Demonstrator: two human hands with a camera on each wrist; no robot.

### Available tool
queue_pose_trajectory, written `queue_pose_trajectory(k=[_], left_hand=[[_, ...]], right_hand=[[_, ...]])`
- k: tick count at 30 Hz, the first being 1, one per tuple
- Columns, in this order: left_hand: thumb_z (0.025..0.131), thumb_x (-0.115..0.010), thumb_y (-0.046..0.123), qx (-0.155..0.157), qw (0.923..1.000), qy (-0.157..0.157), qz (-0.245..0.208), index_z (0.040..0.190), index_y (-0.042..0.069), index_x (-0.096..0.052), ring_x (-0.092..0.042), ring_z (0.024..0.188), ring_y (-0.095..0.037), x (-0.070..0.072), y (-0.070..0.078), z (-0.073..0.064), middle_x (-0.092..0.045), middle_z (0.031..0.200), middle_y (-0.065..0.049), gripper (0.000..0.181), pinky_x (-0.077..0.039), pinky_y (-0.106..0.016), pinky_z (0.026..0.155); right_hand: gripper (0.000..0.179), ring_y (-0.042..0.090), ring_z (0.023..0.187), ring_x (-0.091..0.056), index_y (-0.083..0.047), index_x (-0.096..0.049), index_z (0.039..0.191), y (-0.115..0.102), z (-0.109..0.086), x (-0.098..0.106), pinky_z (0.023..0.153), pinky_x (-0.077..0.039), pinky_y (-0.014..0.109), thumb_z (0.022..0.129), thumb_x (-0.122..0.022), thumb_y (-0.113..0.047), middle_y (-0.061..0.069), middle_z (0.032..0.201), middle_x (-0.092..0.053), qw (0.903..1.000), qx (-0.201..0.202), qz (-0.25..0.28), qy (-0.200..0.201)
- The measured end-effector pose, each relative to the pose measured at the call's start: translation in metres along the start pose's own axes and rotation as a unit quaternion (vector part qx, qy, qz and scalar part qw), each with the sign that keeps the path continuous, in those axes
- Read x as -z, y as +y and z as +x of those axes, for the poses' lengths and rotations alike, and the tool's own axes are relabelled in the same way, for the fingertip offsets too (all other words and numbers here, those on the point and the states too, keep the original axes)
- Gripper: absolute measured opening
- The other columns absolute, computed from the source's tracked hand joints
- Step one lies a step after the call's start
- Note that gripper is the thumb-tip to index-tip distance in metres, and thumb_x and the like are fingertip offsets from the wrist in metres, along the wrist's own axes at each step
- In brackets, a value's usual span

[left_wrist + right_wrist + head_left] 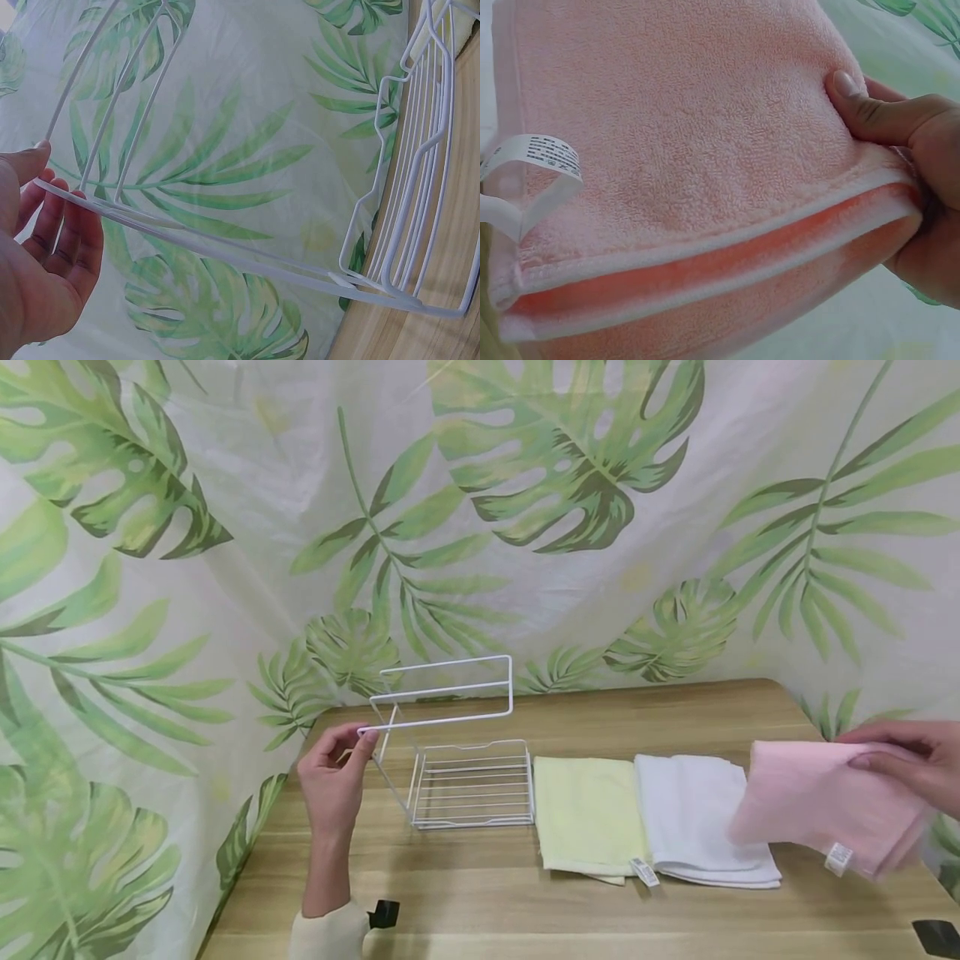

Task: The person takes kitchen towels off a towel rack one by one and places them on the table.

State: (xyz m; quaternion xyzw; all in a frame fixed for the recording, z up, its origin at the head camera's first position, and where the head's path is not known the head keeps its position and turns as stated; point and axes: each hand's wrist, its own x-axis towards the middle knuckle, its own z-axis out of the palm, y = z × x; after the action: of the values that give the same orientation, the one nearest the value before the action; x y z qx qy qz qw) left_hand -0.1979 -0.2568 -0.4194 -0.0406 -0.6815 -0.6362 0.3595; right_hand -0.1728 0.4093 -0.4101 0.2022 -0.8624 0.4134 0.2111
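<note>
A white wire rack stands on the table, its upper frame reaching up and to the left. My left hand pinches the near left corner of that frame; the left wrist view shows the thumb and fingertips on the wire. At the far right my right hand holds a folded pink towel above the table. Thumb on top, it grips the towel's edge, and a white label dangles from the cloth. Right of the rack lie a folded yellow towel and a folded white towel.
The wooden table ends at a leaf-printed curtain behind and to the left. Small black pieces sit near the front, one left and one right.
</note>
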Motion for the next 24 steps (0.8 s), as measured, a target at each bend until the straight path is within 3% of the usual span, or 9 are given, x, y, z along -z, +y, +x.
queue_pose_trajectory(k=[4, 11, 15, 21, 24], left_hand=[[0.093, -0.082, 0.001, 0.008, 0.9998, 0.003, 0.017, 0.104, -0.013, -0.074, -0.066, 0.073, -0.001, 0.0, 0.0, 0.0, -0.069, 0.081, 0.007, 0.019, -0.058, -0.013, 0.066], [0.093, -0.082, 0.002, 0.013, 0.9997, 0.006, 0.022, 0.104, -0.012, -0.074, -0.065, 0.072, -0.001, 0.0, -0.001, 0.0, -0.068, 0.081, 0.007, 0.019, -0.058, -0.013, 0.066], [0.094, -0.082, 0.001, 0.013, 0.9997, 0.006, 0.018, 0.104, -0.012, -0.074, -0.065, 0.073, -0.001, 0.0, -0.001, 0.0, -0.068, 0.081, 0.007, 0.019, -0.058, -0.013, 0.065], [0.094, -0.082, 0.001, 0.011, 0.9998, 0.005, 0.015, 0.104, -0.012, -0.074, -0.064, 0.072, -0.001, 0.0, 0.0, 0.001, -0.068, 0.081, 0.007, 0.018, -0.058, -0.013, 0.065], [0.093, -0.082, 0.0, 0.01, 0.9998, 0.005, 0.014, 0.104, -0.012, -0.073, -0.064, 0.072, -0.001, 0.001, 0.0, 0.001, -0.068, 0.08, 0.007, 0.018, -0.058, -0.013, 0.065]], right_hand=[[0.048, -0.016, 0.079, -0.069, -0.017, -0.083, 0.099, 0.009, -0.008, 0.005, 0.062, -0.052, 0.005, 0.084, -0.07, 0.026, -0.034, 0.096, -0.075, 0.9997, 0.003, 0.023, -0.012], [0.057, -0.009, 0.073, -0.07, -0.029, -0.082, 0.101, 0.025, -0.027, 0.02, 0.058, -0.052, 0.01, 0.087, -0.067, 0.024, -0.031, 0.092, -0.076, 0.9979, -0.048, 0.01, -0.043], [0.064, -0.01, 0.074, -0.068, -0.035, -0.081, 0.101, 0.04, -0.038, 0.027, 0.062, -0.049, 0.007, 0.082, -0.069, 0.025, -0.03, 0.09, -0.076, 0.997, -0.045, 0.009, -0.062], [0.068, -0.005, 0.074, -0.07, -0.036, -0.079, 0.11, 0.057, -0.041, 0.039, 0.06, -0.051, 0.011, 0.081, -0.07, 0.025, -0.022, 0.09, -0.079, 0.9868, 0.0, 0.02, -0.161], [0.064, -0.005, 0.075, -0.071, -0.032, -0.079, 0.111, 0.06, -0.037, 0.038, 0.061, -0.052, 0.011, 0.082, -0.07, 0.024, -0.02, 0.091, -0.079, 0.9815, 0.008, 0.021, -0.19]])
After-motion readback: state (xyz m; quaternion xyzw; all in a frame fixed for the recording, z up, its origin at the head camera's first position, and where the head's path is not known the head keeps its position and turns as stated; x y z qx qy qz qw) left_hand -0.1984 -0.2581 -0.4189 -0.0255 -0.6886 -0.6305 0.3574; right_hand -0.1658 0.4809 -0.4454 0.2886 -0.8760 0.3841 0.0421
